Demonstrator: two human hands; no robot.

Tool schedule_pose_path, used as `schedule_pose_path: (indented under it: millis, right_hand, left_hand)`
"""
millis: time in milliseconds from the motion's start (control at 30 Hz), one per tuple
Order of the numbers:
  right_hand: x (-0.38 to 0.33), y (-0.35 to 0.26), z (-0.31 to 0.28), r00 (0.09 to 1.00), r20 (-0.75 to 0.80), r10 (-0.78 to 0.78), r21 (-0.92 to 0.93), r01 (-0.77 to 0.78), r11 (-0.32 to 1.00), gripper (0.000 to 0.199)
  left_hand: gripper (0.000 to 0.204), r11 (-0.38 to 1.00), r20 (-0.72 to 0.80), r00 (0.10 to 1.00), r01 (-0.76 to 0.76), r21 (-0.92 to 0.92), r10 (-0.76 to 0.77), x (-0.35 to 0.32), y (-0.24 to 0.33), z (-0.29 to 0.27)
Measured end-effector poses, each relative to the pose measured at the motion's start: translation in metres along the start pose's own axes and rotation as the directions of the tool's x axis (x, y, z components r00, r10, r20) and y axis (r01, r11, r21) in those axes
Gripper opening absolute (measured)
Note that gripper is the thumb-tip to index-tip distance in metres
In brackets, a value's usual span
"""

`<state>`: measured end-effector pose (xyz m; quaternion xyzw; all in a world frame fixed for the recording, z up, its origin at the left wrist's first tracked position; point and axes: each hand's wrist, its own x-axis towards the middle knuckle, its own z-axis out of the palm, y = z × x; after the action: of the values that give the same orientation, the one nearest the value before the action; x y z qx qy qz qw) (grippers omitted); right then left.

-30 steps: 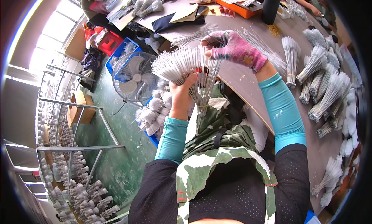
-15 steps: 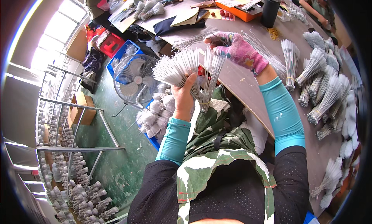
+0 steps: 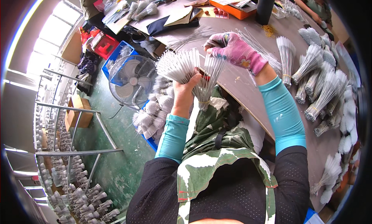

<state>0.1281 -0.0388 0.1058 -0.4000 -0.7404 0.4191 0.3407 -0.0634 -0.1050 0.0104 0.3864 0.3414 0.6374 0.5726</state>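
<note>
My bare left hand (image 3: pixel 184 93) is wrapped round a thick fanned bundle of thin white-bristled wire brushes (image 3: pixel 176 67), with its thumb laid across them. The bundle narrows downward to gathered wire ends (image 3: pixel 203 103) in front of my apron. A smaller group of brushes (image 3: pixel 213 69) stands apart on the bundle's right side. At the top of this group is my right hand (image 3: pixel 238 51), in a pink patterned glove with bare fingertips. Its fingers are pinched together by the brush tips; what lies between them is too small to make out.
Loose wires (image 3: pixel 259 49) lie on the table (image 3: pixel 248 88), and tied brush bundles (image 3: pixel 314 80) are heaped at the right. A black bottle (image 3: pixel 265 7) stands beside an orange tray (image 3: pixel 232 10) at the back. A fan (image 3: pixel 133 81) and metal rack (image 3: pixel 77 152) occupy the left floor.
My right hand has come slightly down onto the brush tips, and its fingers have closed. My left thumb has shifted right across the bundle. The view has shifted slightly.
</note>
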Motion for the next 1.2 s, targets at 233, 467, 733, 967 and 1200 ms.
schedule_pose_path:
  millis: [233,467,733,967,1200]
  right_hand:
    - [0.001,0.002,-0.003,0.998,0.053,0.019,0.042,-0.021,0.999,0.017]
    - [0.001,0.000,-0.003,0.995,0.100,0.004,0.145,-0.019,0.989,0.018]
    - [-0.002,-0.011,0.013,0.894,-0.372,-0.250,-0.372,0.103,0.923,0.028]
    - [0.001,-0.025,0.036,0.980,-0.083,-0.180,-0.145,0.167,0.975,0.043]
    - [-0.014,0.004,0.000,0.997,-0.073,0.016,0.159,-0.005,0.987,0.030]
  left_hand:
    - [0.026,0.998,0.016,1.000,-0.021,0.055,0.020,0.002,-0.005,-0.010]
    - [0.024,0.999,-0.017,0.999,-0.050,0.010,0.050,-0.003,0.001,-0.010]
    - [0.024,1.000,-0.009,1.000,-0.018,0.015,0.018,-0.004,-0.004,-0.006]
    - [0.034,0.993,0.089,0.994,0.060,0.102,-0.070,-0.003,-0.006,-0.007]
    - [0.021,0.970,0.173,0.984,0.087,-0.227,-0.047,0.011,-0.015,-0.029]
